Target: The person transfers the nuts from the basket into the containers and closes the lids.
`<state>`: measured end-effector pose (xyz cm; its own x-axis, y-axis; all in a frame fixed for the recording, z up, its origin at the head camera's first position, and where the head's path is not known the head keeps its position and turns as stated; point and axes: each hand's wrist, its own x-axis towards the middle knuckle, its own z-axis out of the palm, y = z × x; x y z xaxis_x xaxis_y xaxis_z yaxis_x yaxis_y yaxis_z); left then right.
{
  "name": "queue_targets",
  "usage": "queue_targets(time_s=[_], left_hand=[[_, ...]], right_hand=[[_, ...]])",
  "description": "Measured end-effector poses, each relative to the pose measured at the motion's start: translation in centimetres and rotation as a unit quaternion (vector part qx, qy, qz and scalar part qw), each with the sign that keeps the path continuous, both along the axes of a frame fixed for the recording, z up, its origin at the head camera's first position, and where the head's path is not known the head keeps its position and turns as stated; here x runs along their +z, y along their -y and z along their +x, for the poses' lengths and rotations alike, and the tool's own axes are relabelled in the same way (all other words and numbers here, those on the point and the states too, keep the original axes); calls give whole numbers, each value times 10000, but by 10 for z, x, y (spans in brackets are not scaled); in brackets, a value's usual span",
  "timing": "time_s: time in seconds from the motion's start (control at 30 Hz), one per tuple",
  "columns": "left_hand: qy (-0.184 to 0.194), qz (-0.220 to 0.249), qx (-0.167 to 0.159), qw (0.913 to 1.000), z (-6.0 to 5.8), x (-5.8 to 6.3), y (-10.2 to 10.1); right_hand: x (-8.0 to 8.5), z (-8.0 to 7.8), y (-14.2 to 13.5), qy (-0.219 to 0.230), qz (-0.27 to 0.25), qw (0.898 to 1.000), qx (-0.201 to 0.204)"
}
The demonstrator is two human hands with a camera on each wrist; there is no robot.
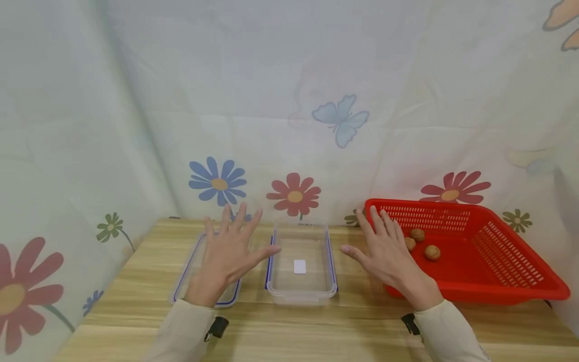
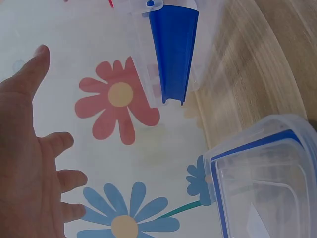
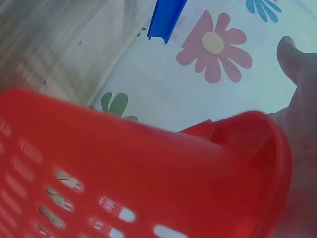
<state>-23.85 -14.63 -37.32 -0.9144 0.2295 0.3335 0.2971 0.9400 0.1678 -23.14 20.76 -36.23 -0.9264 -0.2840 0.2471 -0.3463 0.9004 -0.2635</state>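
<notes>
My left hand (image 1: 229, 256) hovers with spread fingers over a clear lid (image 1: 193, 269) with a blue seal, holding nothing. Between the two hands stands a clear plastic food container (image 1: 302, 291) with blue side clips and a small white label inside its base. My right hand (image 1: 384, 251), fingers also spread and nothing held, is above the left side of a red perforated basket (image 1: 475, 291). Several walnuts lie in the basket, among them one walnut (image 1: 432, 252) partway along its floor; the right hand partly covers another. In the left wrist view a blue clip (image 2: 173, 54) hangs down the container's side.
Everything stands on a wood-grain table (image 1: 280, 332). Right behind it hangs a pale curtain (image 1: 253, 90) printed with flowers and butterflies, which also closes off the left side. The basket's raised rim (image 3: 124, 129) fills much of the right wrist view.
</notes>
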Motion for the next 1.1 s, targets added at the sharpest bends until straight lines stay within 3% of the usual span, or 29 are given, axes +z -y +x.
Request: queue_targets(time_s=[0.4,0.67,0.83,1.1], left_hand=[[-8,283,18,9996,-3,1,-1],[28,947,-81,9955,-9,-1,-4],[332,1552,-238,9870,-12,-6,-12],[826,2521,-241,9639,-18,-11,-19]], right_hand=[[18,3,-22,-56,234,9997,47],[40,3,-46,20,-21,9999,134],[56,2,-61,165,-411,9987,233],[74,-3,-88,383,-931,9943,343]])
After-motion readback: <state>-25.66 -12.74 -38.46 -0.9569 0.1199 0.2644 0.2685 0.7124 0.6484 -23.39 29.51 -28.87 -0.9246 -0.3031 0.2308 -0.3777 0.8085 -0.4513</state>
